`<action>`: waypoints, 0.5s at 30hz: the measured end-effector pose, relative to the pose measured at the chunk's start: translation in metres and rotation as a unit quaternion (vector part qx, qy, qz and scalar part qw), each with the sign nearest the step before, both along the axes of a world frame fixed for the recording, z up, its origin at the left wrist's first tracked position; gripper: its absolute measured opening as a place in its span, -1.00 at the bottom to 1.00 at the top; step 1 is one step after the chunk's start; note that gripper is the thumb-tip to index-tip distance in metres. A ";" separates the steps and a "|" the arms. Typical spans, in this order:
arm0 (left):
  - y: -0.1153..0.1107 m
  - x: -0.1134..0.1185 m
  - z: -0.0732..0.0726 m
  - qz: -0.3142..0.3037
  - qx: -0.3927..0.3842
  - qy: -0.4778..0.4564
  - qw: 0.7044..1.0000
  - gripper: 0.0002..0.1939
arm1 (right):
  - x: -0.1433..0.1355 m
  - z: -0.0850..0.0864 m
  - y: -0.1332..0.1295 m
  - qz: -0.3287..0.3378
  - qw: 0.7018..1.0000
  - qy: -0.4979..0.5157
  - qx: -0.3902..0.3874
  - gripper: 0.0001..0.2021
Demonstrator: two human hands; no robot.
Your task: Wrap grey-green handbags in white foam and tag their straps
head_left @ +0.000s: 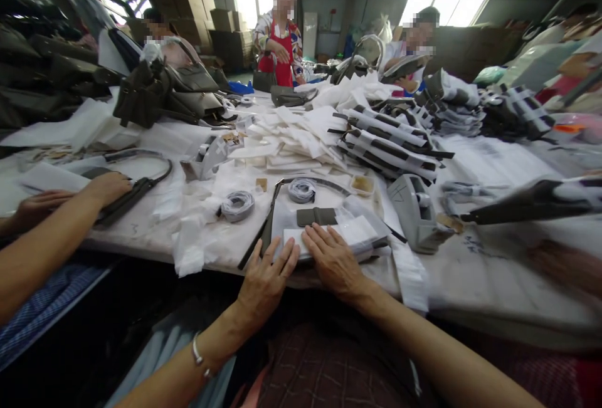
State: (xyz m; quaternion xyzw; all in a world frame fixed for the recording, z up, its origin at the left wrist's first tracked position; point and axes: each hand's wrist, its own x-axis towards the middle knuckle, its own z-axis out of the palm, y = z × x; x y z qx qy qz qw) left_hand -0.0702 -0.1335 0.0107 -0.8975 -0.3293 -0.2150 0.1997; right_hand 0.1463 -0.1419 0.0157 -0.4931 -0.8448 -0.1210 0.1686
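Observation:
My left hand (264, 279) and my right hand (335, 264) rest with outstretched fingers on a dark handbag (266, 232) lying at the table's front edge. Under their fingertips is a white sheet (353, 230) over the bag's front. A dark flap or tab (316, 216) shows just beyond the fingers. The bag's strap (324, 183) curves away behind it, around one coil of wrapped strap (301, 190). A second wrapped coil (236, 205) sits to the left. How far the sheet reaches beneath my hands is hidden.
A grey tape dispenser (411, 212) stands to the right, another (207, 156) further back left. White sheets (291, 138) are heaped in the middle, beside stacked wrapped bags (388, 145). A co-worker's hands (106, 188) are on a bag at left. People stand across the table.

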 end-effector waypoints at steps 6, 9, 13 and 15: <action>0.000 0.001 0.014 0.027 -0.002 0.112 0.993 -0.49 | 0.000 0.000 0.002 0.000 1.000 0.000 -0.009 -0.57; 0.011 -0.003 0.019 0.003 -0.027 0.139 0.990 -0.44 | 0.000 0.003 0.003 0.001 1.000 0.006 -0.027 -0.54; 0.021 -0.007 0.025 -0.038 -0.049 0.153 0.986 -0.37 | 0.000 0.009 0.002 0.011 0.999 0.005 -0.050 -0.33; 0.021 -0.005 0.027 -0.052 -0.052 0.165 0.984 -0.36 | 0.000 0.012 0.001 0.012 0.998 -0.001 -0.060 -0.27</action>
